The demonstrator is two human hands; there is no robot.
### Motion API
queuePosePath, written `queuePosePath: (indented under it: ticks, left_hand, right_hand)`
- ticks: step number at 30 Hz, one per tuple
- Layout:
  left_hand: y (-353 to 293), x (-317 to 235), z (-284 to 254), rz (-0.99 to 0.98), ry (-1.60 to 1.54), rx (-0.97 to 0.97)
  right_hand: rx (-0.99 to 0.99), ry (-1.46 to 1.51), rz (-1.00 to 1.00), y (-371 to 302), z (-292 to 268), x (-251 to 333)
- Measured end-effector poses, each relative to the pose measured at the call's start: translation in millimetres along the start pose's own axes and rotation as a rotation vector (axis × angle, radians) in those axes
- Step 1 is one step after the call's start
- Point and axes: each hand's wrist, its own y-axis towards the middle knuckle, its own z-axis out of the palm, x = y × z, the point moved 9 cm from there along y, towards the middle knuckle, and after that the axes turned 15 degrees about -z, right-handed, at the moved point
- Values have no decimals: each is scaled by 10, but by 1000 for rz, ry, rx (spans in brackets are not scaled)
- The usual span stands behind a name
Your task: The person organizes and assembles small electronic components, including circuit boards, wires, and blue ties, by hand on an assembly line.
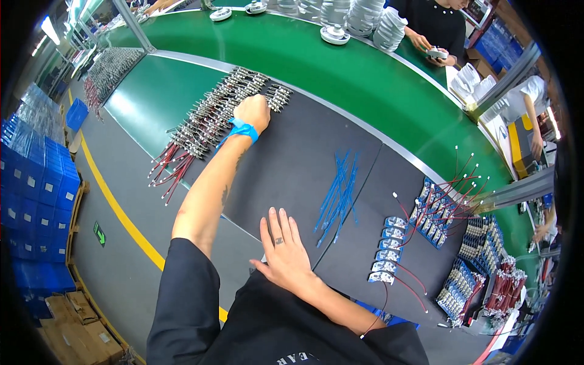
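Note:
My left hand [253,113], with a blue band at its wrist, is stretched forward and closed in a fist. It rests against the right side of a long pile of small metal-and-white parts with red wires [210,112]; whatever the fingers hold is hidden. A short stack of similar parts [278,97] lies just right of the fist. Close to my body, my right hand [283,254] lies flat with fingers extended at the near edge of the dark mat [286,170]. Thin blue cable ties [338,198] are scattered to the right of that hand.
Right of the ties sit a column of blue-and-white circuit boards [388,249], another wired board panel [433,213] and stacked parts with red wires [505,286]. Beyond the mat runs a green conveyor [365,91] carrying white housings [335,34]. A co-worker's hands [435,52] handle a white part.

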Motion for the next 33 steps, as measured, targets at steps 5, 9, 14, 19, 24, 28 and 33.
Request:
queuePosePath:
  ticks: [5, 9, 14, 19, 24, 28, 33]
  left_hand:
    - [13, -12, -23, -19, 42, -16]
    - [46, -7, -50, -71, 68, -41]
    - [109, 34, -41, -54, 75, -80]
    - [163, 104, -16, -69, 67, -79]
    - [96, 136, -122, -63, 18, -93]
    - [-130, 54, -310, 122, -127, -161]
    - [-796, -271, -405, 373, -370, -117]
  right_hand:
    - [38, -17, -4, -2, 12, -8]
    - [22, -18, -1, -7, 9, -19]
    - [11, -18, -9, -6, 0, -28]
    - [-1, -36, -15, -3, -7, -25]
    - [-20, -2, -7, -18, -16, 2]
    - [-171, 265, -69, -117, -270, 111]
    - [-103, 860, -317, 69, -1134, 783]
